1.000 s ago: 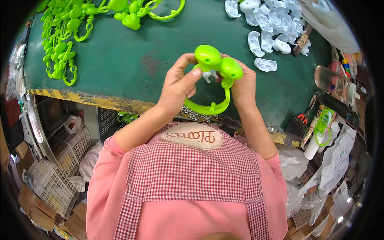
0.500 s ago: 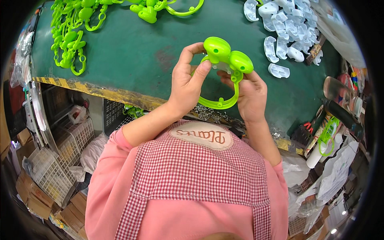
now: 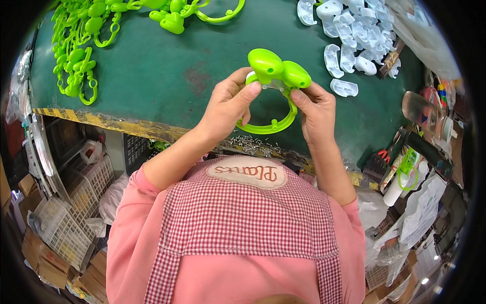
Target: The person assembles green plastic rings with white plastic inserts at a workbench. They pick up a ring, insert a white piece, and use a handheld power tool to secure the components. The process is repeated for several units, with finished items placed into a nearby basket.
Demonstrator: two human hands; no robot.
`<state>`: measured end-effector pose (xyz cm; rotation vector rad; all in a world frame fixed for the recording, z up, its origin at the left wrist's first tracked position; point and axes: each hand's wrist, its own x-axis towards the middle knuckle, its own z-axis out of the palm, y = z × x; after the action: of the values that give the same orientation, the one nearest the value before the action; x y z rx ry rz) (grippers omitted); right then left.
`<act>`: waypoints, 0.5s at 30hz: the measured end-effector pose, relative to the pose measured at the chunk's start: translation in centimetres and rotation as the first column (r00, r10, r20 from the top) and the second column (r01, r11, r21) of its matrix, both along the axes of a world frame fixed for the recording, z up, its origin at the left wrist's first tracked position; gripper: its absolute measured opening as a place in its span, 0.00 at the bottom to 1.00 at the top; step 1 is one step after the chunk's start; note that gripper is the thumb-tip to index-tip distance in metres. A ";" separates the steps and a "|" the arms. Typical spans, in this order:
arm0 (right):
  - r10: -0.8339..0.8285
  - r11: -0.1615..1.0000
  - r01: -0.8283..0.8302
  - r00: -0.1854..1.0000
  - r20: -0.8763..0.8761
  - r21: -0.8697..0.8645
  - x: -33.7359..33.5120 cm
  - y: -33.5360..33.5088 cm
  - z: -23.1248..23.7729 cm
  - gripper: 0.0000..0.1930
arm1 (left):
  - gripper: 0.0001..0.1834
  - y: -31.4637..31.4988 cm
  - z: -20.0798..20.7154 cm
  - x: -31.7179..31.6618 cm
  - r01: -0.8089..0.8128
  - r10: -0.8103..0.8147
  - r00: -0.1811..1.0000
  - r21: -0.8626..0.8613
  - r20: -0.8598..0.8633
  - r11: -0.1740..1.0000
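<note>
Between my hands, above the green worktable, I hold a bright green plastic ring frame [image 3: 274, 126] with two rounded bulbs on its far side. My left hand [image 3: 230, 101] grips its left side, thumb below the left bulb. My right hand [image 3: 315, 109] pinches the frame under the right bulb, thumb in front and fingers behind. A pale, partly see-through piece sits inside the ring below the bulbs; its edge is mostly hidden. Small metal screws [image 3: 253, 145] lie in a pile at the table's near edge, just in front of my apron.
More green frames [image 3: 76, 66] are heaped at the far left, others [image 3: 174, 20] at the back. Pale blue curved plastic pieces [image 3: 364, 35] are piled at the back right. A clear bottle [image 3: 422, 111] and a holder with red-handled tools [image 3: 379, 159] stand at the right edge.
My right fingers have shifted on the frame, the thumb now showing in front. The frame has tilted slightly. The whole view has shifted a little.
</note>
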<state>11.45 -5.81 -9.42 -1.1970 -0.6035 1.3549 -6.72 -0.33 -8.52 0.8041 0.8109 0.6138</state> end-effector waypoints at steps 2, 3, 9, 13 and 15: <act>-0.072 0.994 0.057 0.983 -0.168 -0.092 -0.6 0.0 0.2 0.13 | 0.24 0.0 -0.1 0.0 -0.008 0.008 1.000 -0.014 -0.005 1.000; -0.056 0.993 0.033 0.977 -0.208 -0.111 -0.7 0.1 0.4 0.13 | 0.24 0.0 -0.4 -0.1 -0.016 0.016 1.000 -0.021 -0.003 1.000; 0.039 0.997 -0.048 0.992 -0.122 -0.064 -0.1 0.1 -0.1 0.15 | 0.22 0.1 -0.5 -0.2 -0.018 0.023 0.999 -0.107 0.045 0.994; 0.047 0.988 -0.068 0.988 -0.149 -0.140 -0.4 0.3 0.0 0.14 | 0.21 0.3 -1.0 -0.2 -0.038 0.036 0.999 -0.099 -0.018 0.994; 0.022 0.975 -0.061 0.983 -0.182 -0.212 -1.2 0.5 0.6 0.13 | 0.20 0.1 -0.6 0.1 -0.094 0.093 0.996 -0.142 -0.014 0.985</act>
<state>10.21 -5.29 -8.79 -1.2247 -0.3611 1.5760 -6.60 -0.26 -9.15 0.6412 0.8926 0.6287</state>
